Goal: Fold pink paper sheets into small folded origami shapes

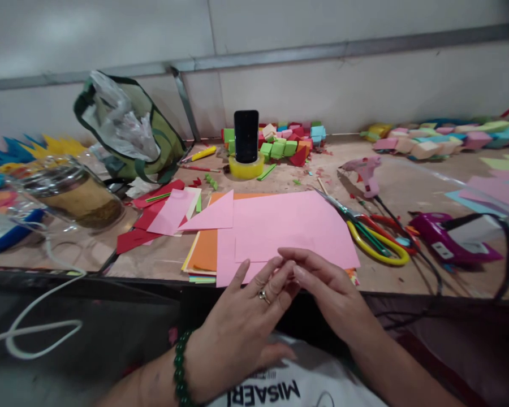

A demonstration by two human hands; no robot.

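Note:
My left hand [254, 305], with a ring and a green bead bracelet [180, 367], is over the table's front edge, its fingers stretched out. My right hand [326, 288] meets it, thumb and fingers lightly touching the left fingertips. No object shows in either hand, though the touching fingertips partly hide each other. Just beyond them lies a large pink paper sheet [280, 220], with a smaller pink rectangle [258, 249] on it. A pink paper triangle [216, 215] overlaps its left side. Orange paper [206, 251] and other coloured sheets stick out underneath.
Yellow-handled scissors [377, 243], a pink glue gun [367, 175] and a purple device [453, 237] with black cable are at right. A phone [246, 135] stands in a yellow tape roll [246, 168]. Left are red paper scraps [138, 240], a jar [72, 192] and a green bag [165, 133].

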